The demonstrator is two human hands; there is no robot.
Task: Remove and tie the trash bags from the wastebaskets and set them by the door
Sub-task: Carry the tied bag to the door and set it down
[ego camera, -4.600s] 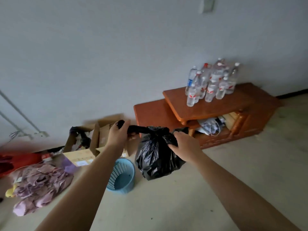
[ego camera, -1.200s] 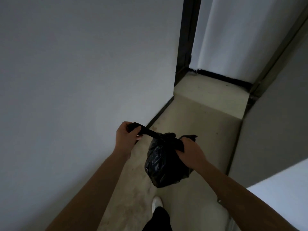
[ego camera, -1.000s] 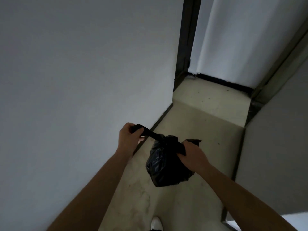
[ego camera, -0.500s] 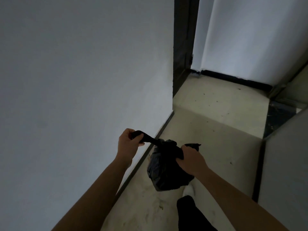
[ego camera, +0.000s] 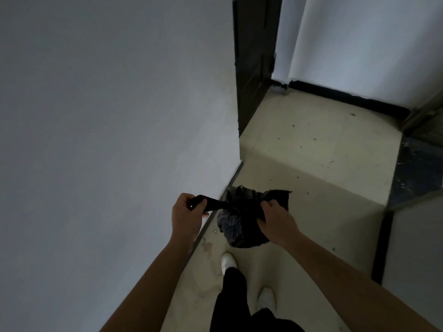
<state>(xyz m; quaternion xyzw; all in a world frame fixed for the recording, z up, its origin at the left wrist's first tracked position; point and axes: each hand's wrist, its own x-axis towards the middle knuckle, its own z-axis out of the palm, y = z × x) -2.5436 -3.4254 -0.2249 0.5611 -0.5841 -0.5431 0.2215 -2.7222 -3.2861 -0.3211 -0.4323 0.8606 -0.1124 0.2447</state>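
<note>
A small black trash bag (ego camera: 236, 226) hangs in the air in front of me, over the hallway floor. My left hand (ego camera: 185, 212) is closed on a twisted strip of the bag's neck, pulled out to the left. On the right side, my right hand (ego camera: 275, 219) grips the other flap of the neck near the knot. A dark door (ego camera: 251, 56) stands ahead at the end of the left wall. No wastebasket is in view.
A grey wall (ego camera: 107, 140) runs close along my left. A pale floor (ego camera: 311, 152) leads ahead to a white wall with a black baseboard. A dark floor strip (ego camera: 417, 168) and another wall lie to the right. My white shoes (ego camera: 229, 261) are below the bag.
I have walked from the room with the blue basket into the hallway and moved closer to the dark door. Both hands kept their hold on the bag's neck throughout.
</note>
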